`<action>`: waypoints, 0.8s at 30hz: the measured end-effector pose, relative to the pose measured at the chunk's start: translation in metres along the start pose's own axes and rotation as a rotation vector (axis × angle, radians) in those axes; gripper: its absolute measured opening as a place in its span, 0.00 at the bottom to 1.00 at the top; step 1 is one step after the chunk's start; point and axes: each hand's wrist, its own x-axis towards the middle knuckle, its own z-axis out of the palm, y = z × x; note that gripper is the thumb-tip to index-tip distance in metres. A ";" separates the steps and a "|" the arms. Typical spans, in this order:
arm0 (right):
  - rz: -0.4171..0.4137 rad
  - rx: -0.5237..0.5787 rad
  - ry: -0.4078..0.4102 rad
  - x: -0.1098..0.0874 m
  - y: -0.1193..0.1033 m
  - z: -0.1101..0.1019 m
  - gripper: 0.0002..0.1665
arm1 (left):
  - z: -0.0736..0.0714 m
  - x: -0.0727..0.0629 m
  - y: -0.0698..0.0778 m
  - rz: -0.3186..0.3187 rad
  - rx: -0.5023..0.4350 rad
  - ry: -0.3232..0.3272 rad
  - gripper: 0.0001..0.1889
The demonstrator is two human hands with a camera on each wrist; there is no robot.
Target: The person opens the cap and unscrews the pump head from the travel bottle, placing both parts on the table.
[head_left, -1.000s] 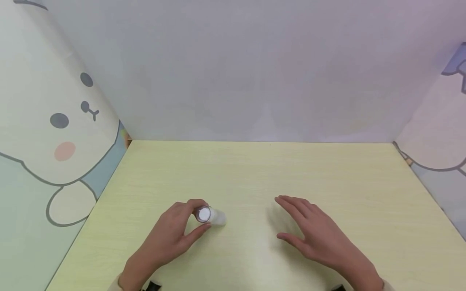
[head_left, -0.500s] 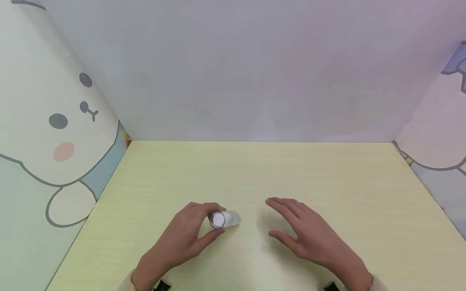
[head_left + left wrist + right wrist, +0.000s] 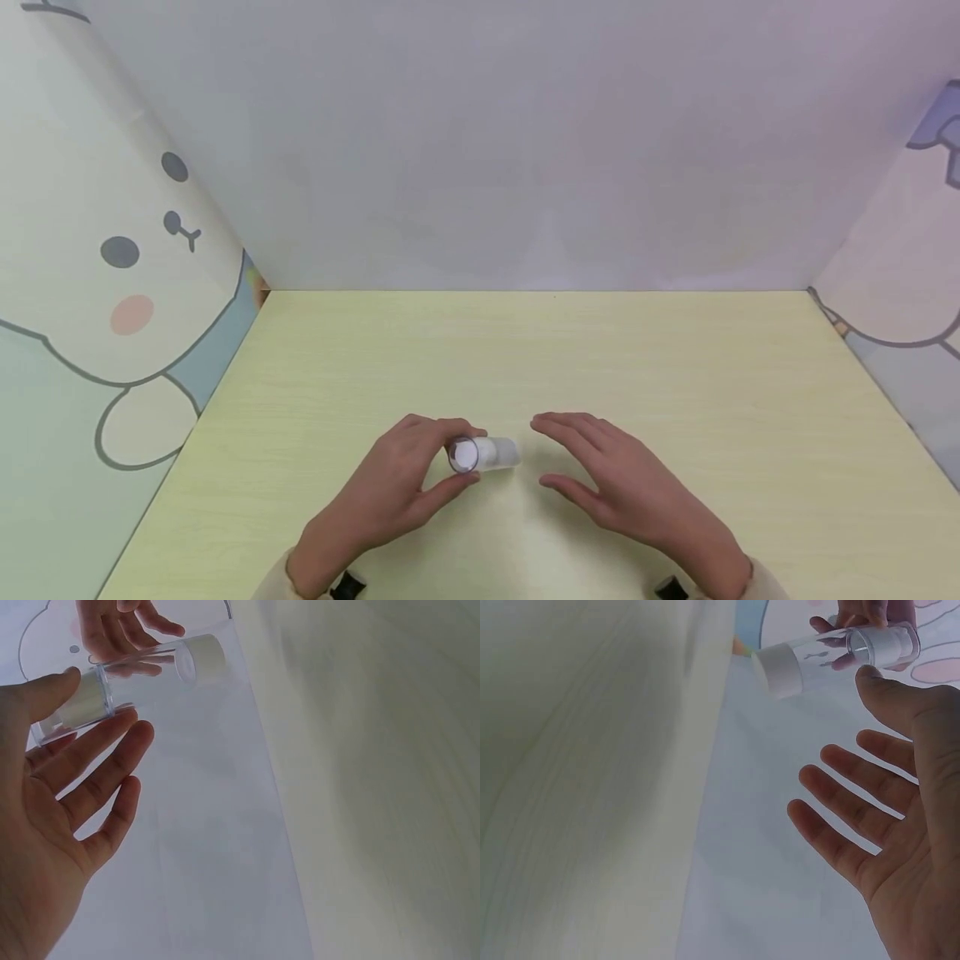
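My left hand (image 3: 393,475) pinches a small clear bottle (image 3: 497,452) by its capped end, thumb on one side and fingers on the other. The clear cap (image 3: 82,701) has a white part inside it. In the left wrist view the bottle's see-through body leads to a white end (image 3: 206,658), which points away from the left palm. My right hand (image 3: 618,475) is held to the right of the bottle, fingers extended and thumb apart, with nothing in its grasp. The right wrist view shows its relaxed fingers (image 3: 855,795) below the bottle (image 3: 825,656).
Both hands are above a pale wood-grain table (image 3: 555,350). A plain whitish wall (image 3: 525,150) stands at its back edge. Side panels with cartoon animals flank it, one on the left (image 3: 67,275) and one on the right (image 3: 900,275).
My left hand has carried the bottle rightward, and its white far end now tips more toward the right. My right hand has drifted left, narrowing the gap between them.
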 end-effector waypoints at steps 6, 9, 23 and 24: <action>-0.012 0.019 -0.001 0.002 -0.001 0.004 0.34 | 0.003 0.005 0.001 0.076 -0.004 0.042 0.24; -0.016 0.023 0.000 0.003 -0.001 0.005 0.34 | 0.004 0.008 0.002 0.090 -0.008 0.049 0.24; -0.003 0.150 0.021 0.005 -0.002 0.009 0.30 | 0.011 0.019 0.006 0.119 -0.071 0.061 0.25; -0.005 0.163 0.023 0.005 -0.002 0.009 0.29 | 0.011 0.020 0.006 0.117 -0.071 0.063 0.25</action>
